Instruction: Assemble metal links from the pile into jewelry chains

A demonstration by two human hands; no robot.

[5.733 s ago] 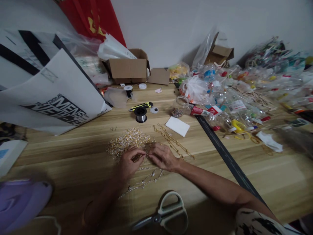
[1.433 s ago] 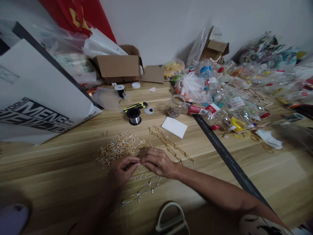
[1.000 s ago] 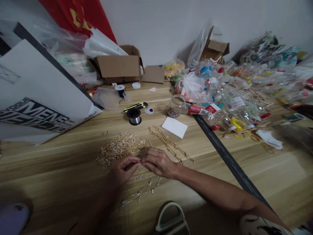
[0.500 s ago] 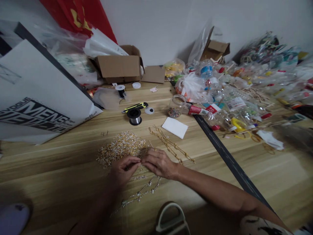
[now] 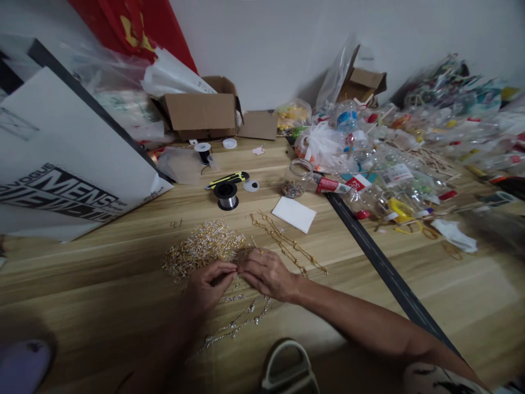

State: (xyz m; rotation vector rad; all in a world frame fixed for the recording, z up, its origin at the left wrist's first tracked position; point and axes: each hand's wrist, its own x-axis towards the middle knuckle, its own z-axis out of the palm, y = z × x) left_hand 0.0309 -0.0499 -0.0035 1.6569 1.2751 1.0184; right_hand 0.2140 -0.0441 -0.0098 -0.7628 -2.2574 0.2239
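Note:
My left hand [image 5: 212, 282] and my right hand [image 5: 264, 273] meet fingertip to fingertip, both pinched closed. Whatever sits between the fingers is too small to make out. Just beyond them lies a heap of small gold and silver pieces [image 5: 205, 246], which my left hand borders. To the right of the heap, a gold chain [image 5: 283, 241] is laid out in two strands, its near ends close to my right wrist. A silver chain [image 5: 233, 325] curves over the wood below my hands, and a short silver chain piece [image 5: 233, 298] rests beside it.
Behind the heap stand a wire spool [image 5: 226, 196], a yellow-black cutter [image 5: 227, 179] and a jar of beads [image 5: 294, 180]. A folded white paper [image 5: 293, 214] lies nearby. Plastic bottles [image 5: 394, 164] crowd the right; a white bag [image 5: 74, 164] stands left. A cardboard box [image 5: 200, 112] sits at the back.
Almost nothing differs. Both hands keep the same pinch at the same spot, and the whole view has shifted very slightly.

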